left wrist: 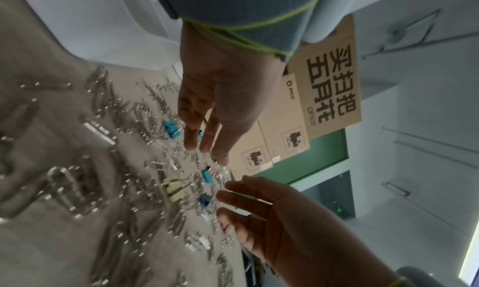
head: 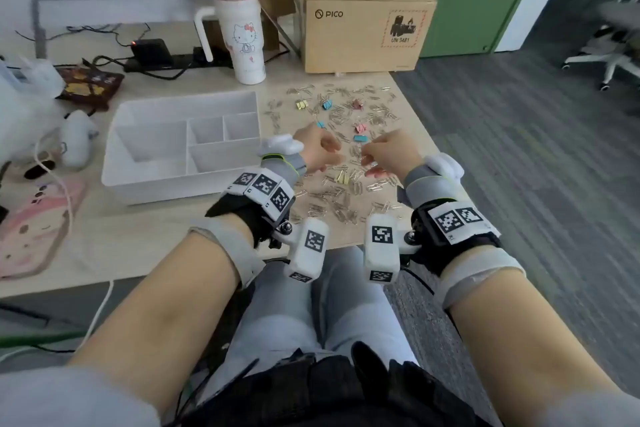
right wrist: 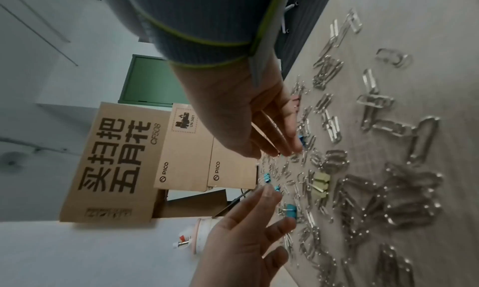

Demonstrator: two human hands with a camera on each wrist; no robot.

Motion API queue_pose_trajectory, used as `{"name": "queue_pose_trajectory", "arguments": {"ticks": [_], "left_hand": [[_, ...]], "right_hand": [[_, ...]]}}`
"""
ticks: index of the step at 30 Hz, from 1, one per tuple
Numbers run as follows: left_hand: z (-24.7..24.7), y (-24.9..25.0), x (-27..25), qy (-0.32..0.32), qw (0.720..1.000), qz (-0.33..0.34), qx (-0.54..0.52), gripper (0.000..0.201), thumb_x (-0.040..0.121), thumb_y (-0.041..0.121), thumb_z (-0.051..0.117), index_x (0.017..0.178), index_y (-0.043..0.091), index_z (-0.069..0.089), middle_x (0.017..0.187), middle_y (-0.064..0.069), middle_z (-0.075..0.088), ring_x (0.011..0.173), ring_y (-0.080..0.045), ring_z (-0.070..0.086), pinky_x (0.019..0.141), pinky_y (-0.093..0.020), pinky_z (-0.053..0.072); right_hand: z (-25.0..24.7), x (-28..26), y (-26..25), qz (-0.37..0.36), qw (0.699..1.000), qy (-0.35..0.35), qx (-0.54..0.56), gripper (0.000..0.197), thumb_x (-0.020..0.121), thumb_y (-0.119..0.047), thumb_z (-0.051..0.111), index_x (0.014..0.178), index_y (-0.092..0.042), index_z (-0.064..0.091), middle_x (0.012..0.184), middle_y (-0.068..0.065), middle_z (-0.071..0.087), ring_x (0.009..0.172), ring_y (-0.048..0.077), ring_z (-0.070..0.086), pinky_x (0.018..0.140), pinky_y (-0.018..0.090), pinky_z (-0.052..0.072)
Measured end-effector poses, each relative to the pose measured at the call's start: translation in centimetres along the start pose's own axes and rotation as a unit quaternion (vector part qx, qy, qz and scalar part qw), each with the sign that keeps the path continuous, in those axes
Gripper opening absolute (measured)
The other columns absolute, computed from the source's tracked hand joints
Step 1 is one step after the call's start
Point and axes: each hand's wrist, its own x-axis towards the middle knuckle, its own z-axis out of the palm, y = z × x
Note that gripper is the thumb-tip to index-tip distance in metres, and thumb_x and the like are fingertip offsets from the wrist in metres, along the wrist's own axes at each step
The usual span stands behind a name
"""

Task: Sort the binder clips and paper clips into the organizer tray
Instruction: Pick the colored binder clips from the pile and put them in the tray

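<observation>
The white organizer tray (head: 156, 188) stands left of the hands, and all of its compartments that show hold nothing. To its right, several silver paper clips (head: 341, 201) lie scattered with coloured binder clips: yellow (head: 341, 178), blue (head: 360, 138) and pink (head: 361, 128). My left hand (head: 323, 153) hovers over the middle of the scatter; its fingers (left wrist: 190, 141) are straight and hold nothing. My right hand (head: 382, 157) hovers beside it, a small gap between them, with its fingers (right wrist: 285, 139) extended and empty above a blue clip (right wrist: 302, 142). Yellow clips (right wrist: 321, 183) lie between the hands.
A tall white tumbler (head: 243, 42) stands behind the tray, and stacked cardboard boxes (head: 367, 35) behind the clips. Cables and a black adapter (head: 152, 54) run along the back left. A pink pouch (head: 31, 225) lies front left. The table's right edge (head: 429, 149) is close to the right hand.
</observation>
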Motion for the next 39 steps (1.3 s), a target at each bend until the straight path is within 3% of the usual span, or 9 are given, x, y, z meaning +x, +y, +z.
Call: {"name": "queue_pose_trajectory", "arguments": {"ticks": [4,10,17,20,23,29,31,35,39], "left_hand": [[1.9,0.2,0.7,-0.009,0.998,0.0,0.056,0.034,0.082,0.022,0.067,0.114,0.01,0.063,0.116,-0.006,0.066,0.106,-0.019,0.06,0.08,-0.02,0.039],[2.9,-0.5,2.0,-0.022,0.997,-0.003,0.077,0.012,0.079,0.018,0.07,0.086,0.01,0.071,0.095,-0.011,0.073,0.077,-0.017,0.06,0.07,-0.025,0.043],[1.1,0.2,2.7,0.047,0.997,0.058,-0.033,0.015,0.076,0.017,0.073,0.086,0.006,0.072,0.082,-0.007,0.068,0.064,-0.008,0.055,0.062,-0.015,0.044],[0.6,1.5,2.9,0.068,0.989,0.091,-0.095,0.015,0.074,0.017,0.075,0.084,0.006,0.071,0.072,-0.002,0.067,0.061,-0.008,0.059,0.061,-0.02,0.051],[0.6,2.3,3.2,0.055,0.986,0.093,-0.124,0.009,0.074,0.009,0.074,0.081,0.009,0.068,0.064,0.005,0.063,0.051,-0.005,0.06,0.047,-0.017,0.051],[-1.2,1.5,4.7,0.112,0.981,0.079,-0.134,0.01,0.077,0.007,0.07,0.087,0.008,0.07,0.08,-0.009,0.07,0.058,-0.009,0.066,0.051,-0.021,0.054],[-2.1,0.3,5.5,0.143,0.988,0.05,-0.041,0.017,0.074,0.011,0.073,0.091,0.011,0.071,0.091,-0.009,0.073,0.075,-0.015,0.068,0.07,-0.022,0.053],[-3.0,-1.5,5.9,0.074,0.991,-0.033,0.104,0.035,0.075,0.015,0.074,0.109,0.01,0.066,0.117,-0.009,0.066,0.104,-0.023,0.062,0.088,-0.027,0.044],[-2.6,-2.3,5.6,0.077,0.986,-0.043,0.141,0.025,0.077,0.017,0.072,0.102,0.012,0.07,0.111,-0.008,0.069,0.1,-0.026,0.062,0.081,-0.028,0.043]], "right_hand": [[-0.1,0.3,1.5,-0.001,1.0,0.002,0.002,0.017,0.089,-0.009,0.057,0.099,0.001,0.065,0.072,0.007,0.067,0.034,0.008,0.058,0.035,0.014,0.045],[0.0,0.8,2.3,-0.002,0.999,-0.017,0.03,0.019,0.088,-0.007,0.056,0.101,0.005,0.065,0.075,0.011,0.067,0.038,0.011,0.06,0.04,0.017,0.049],[0.0,1.5,1.9,-0.009,0.986,-0.041,0.162,0.027,0.092,-0.014,0.055,0.101,0.009,0.065,0.09,0.02,0.068,0.064,0.028,0.066,0.065,0.028,0.059],[0.5,1.5,1.1,0.006,0.952,-0.109,0.287,0.034,0.097,-0.026,0.047,0.105,0.003,0.064,0.088,0.017,0.069,0.076,0.031,0.068,0.079,0.036,0.059],[0.7,1.7,0.4,0.032,0.892,-0.156,0.423,0.034,0.1,-0.025,0.04,0.1,-0.003,0.065,0.075,0.011,0.07,0.07,0.026,0.07,0.069,0.032,0.06],[0.5,3.1,0.7,0.101,0.829,-0.109,0.539,0.028,0.098,-0.015,0.044,0.083,0.003,0.059,0.059,0.011,0.068,0.056,0.021,0.07,0.053,0.021,0.057],[0.5,3.5,1.0,0.107,0.823,-0.085,0.551,0.023,0.095,-0.01,0.047,0.08,0.003,0.058,0.06,0.012,0.068,0.056,0.021,0.07,0.055,0.022,0.059],[0.3,3.9,1.4,0.1,0.813,-0.07,0.57,0.017,0.092,-0.004,0.051,0.078,0.002,0.06,0.063,0.012,0.069,0.059,0.021,0.071,0.064,0.023,0.059],[0.3,4.1,1.4,0.093,0.811,-0.075,0.573,0.014,0.091,-0.003,0.053,0.081,0.003,0.06,0.068,0.014,0.07,0.065,0.023,0.072,0.069,0.025,0.059]]}}
